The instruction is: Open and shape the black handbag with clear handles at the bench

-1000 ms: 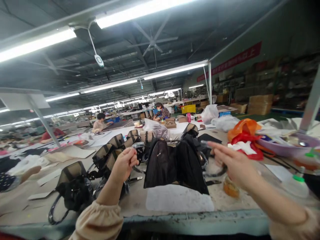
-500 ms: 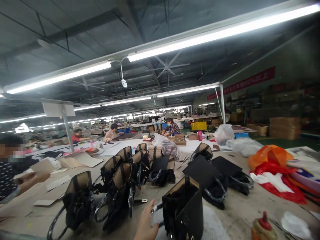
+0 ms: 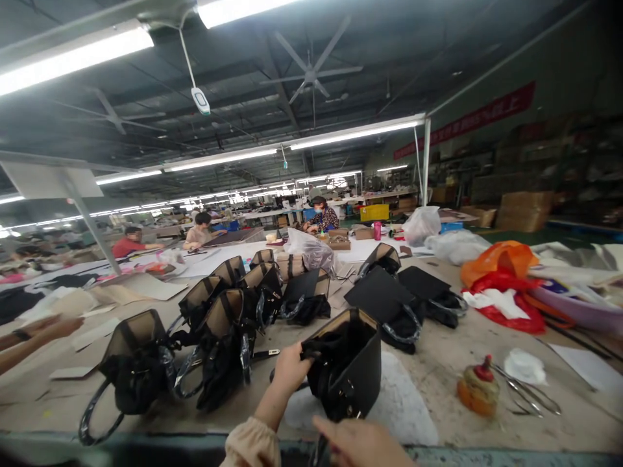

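Head view: a long table [image 3: 487,363], worn and stained, running across the frame under strip lights. Spread over it, a row of black bags [image 3: 219,324] at left, standing with tan linings showing and plastic-wrapped handles. More flat black pieces [image 3: 394,298] heaped mid-table, well apart from the hands. At right, an orange and red plastic heap [image 3: 501,285]. Near the front edge, a white sheet [image 3: 403,408] lying flat.

On that sheet, upright and slightly tilted, one open black bag [image 3: 353,376], nearest the person. Left hand [image 3: 289,370] clamped on the bag's left rim, fingers curled over the edge into the opening. Right hand [image 3: 363,444] low at the frame's bottom, just below the bag's base; cannot tell whether closed on anything, since most of it falls outside the frame.

Right of the sheet, a small orange pot with a red cap [image 3: 479,389], and just beside it scissors [image 3: 528,392] lying flat. A white wad [image 3: 524,366] behind them.

Far left, another person's arm [image 3: 34,337] resting on the table.
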`<state>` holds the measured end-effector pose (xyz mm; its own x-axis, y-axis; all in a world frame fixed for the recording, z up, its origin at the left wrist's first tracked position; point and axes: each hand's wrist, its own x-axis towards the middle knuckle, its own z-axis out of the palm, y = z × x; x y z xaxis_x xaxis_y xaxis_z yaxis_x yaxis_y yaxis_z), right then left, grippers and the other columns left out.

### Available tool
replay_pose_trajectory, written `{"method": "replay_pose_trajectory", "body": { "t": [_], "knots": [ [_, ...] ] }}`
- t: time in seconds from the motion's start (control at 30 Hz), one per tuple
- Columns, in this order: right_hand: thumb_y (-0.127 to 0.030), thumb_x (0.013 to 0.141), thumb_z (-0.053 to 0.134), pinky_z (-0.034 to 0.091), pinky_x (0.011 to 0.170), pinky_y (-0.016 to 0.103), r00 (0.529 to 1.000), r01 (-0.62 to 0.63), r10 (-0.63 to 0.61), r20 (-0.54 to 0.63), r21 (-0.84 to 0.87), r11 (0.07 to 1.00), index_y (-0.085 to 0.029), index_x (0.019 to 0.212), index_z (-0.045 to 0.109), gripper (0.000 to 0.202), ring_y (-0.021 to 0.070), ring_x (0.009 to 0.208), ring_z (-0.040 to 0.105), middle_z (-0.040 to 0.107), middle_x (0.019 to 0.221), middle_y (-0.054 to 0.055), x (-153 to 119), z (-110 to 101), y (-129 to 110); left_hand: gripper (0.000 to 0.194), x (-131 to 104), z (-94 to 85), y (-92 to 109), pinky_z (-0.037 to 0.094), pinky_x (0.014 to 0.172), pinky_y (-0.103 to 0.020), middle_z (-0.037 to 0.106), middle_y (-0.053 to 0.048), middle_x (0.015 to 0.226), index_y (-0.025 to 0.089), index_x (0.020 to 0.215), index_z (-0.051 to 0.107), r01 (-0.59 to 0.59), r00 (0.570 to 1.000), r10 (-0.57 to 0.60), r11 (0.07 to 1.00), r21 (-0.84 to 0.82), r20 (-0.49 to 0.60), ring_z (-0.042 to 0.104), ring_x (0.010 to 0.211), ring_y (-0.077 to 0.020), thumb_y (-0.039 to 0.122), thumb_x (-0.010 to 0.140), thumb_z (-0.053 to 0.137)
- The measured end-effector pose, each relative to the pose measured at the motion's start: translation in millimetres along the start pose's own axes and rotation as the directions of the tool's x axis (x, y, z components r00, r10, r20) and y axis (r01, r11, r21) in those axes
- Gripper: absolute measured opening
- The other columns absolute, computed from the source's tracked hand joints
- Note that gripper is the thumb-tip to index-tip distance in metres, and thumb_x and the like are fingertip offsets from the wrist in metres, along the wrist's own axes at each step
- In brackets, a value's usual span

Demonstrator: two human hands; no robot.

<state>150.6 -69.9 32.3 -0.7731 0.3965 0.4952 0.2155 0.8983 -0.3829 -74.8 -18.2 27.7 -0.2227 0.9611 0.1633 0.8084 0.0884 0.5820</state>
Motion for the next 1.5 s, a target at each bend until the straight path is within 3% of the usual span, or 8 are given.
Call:
{"method": "replay_pose_trajectory", "body": {
  "t": [0.13, 0.27, 0.47, 0.67, 0.87, 1.13, 1.37, 1.5],
  "knots": [
    [-0.017, 0.088, 0.046, 0.049, 0.095, 0.039, 0.972, -0.210, 0.178, -0.151, -0.233, 0.950, -0.028, 0.140, 0.039, 0.054, 0.0237, 0.116, 0.054, 0.058, 0.124, 0.011, -21, -42, 58, 0.024, 4, 1.5, -5, 0.044, 0.072, -0.026, 0.073, -0.004, 0.087, 0.021, 0.092, 0.072, -0.025, 1.000, 0.026, 0.998, -0.058, 0.013, 0.065, 0.086, -0.0222, 0.036, 0.079, 0.059],
    [-0.031, 0.086, 0.054, 0.045, 0.100, 0.048, 0.953, -0.256, 0.167, -0.252, -0.376, 0.891, -0.026, 0.141, 0.037, 0.058, 0.0289, 0.123, 0.046, 0.046, 0.135, 0.012, -33, -72, 94, 0.026, 8, 1.2, -2, 0.045, 0.070, -0.023, 0.072, -0.002, 0.082, 0.017, 0.092, 0.072, -0.103, 0.991, 0.114, 0.983, -0.149, 0.065, 0.064, 0.083, -0.0196, 0.035, 0.082, 0.056],
    [-0.021, 0.081, 0.051, 0.041, 0.104, 0.050, 0.977, -0.210, 0.163, -0.141, -0.455, 0.865, -0.026, 0.141, 0.039, 0.061, 0.0302, 0.131, 0.038, 0.048, 0.138, 0.007, -52, -84, 81, 0.020, 7, 4.9, 8, 0.043, 0.065, -0.021, 0.069, 0.001, 0.073, 0.016, 0.079, 0.072, -0.204, 0.956, 0.245, 0.951, -0.234, 0.159, 0.061, 0.072, -0.0157, 0.032, 0.077, 0.061],
    [-0.019, 0.085, 0.048, 0.053, 0.087, 0.035, 0.956, -0.233, 0.139, -0.257, -0.380, 0.895, -0.023, 0.118, 0.058, 0.034, 0.0221, 0.108, 0.059, 0.066, 0.111, 0.006, -43, -114, 65, 0.021, 7, 17.8, 15, 0.041, 0.061, -0.019, 0.067, 0.001, 0.070, 0.018, 0.077, 0.072, -0.214, 0.946, 0.264, 0.944, -0.249, 0.189, 0.060, 0.068, -0.0141, 0.036, 0.079, 0.060],
    [-0.027, 0.088, 0.055, 0.049, 0.094, 0.037, 0.979, -0.188, 0.202, 0.006, -0.339, 0.922, -0.021, 0.119, 0.057, 0.032, 0.0214, 0.110, 0.056, 0.063, 0.117, 0.007, 14, -95, 54, 0.021, 3, 23.6, 21, 0.041, 0.063, -0.019, 0.068, 0.001, 0.072, 0.019, 0.079, 0.072, -0.229, 0.942, 0.284, 0.933, -0.276, 0.180, 0.062, 0.071, -0.0144, 0.035, 0.079, 0.059],
    [-0.023, 0.084, 0.057, 0.049, 0.086, 0.037, 0.913, -0.241, 0.358, 0.193, -0.454, 0.858, -0.022, 0.113, 0.061, 0.030, 0.0225, 0.098, 0.062, 0.068, 0.110, 0.005, 46, -81, 54, 0.020, 4, 21.4, 23, 0.046, 0.067, -0.022, 0.072, 0.000, 0.079, 0.020, 0.086, 0.073, -0.228, 0.937, 0.287, 0.934, -0.274, 0.198, 0.064, 0.074, -0.0168, 0.030, 0.077, 0.059],
    [-0.026, 0.089, 0.049, 0.046, 0.068, 0.028, 0.836, -0.313, 0.495, 0.237, -0.535, 0.785, -0.021, 0.081, 0.070, 0.023, 0.0199, 0.079, 0.067, 0.071, 0.085, 0.005, 57, -83, 58, 0.055, -3, 2.9, 24, 0.044, 0.096, -0.032, 0.067, -0.005, 0.117, 0.019, 0.116, 0.064, -0.246, 0.917, 0.352, 0.869, -0.429, 0.188, 0.059, 0.109, -0.0217, 0.008, 0.064, 0.052],
    [-0.035, 0.092, 0.044, 0.044, 0.067, 0.027, 0.840, -0.352, 0.511, 0.184, -0.533, 0.770, -0.022, 0.077, 0.068, 0.031, 0.0188, 0.077, 0.066, 0.071, 0.083, 0.004, 55, -80, 61, 0.048, -9, -6.6, 28, 0.043, 0.099, -0.034, 0.063, -0.006, 0.123, 0.018, 0.120, 0.061, -0.195, 0.902, 0.384, 0.770, -0.608, 0.196, 0.056, 0.114, -0.0240, 0.020, 0.073, 0.058]
  ]
}}
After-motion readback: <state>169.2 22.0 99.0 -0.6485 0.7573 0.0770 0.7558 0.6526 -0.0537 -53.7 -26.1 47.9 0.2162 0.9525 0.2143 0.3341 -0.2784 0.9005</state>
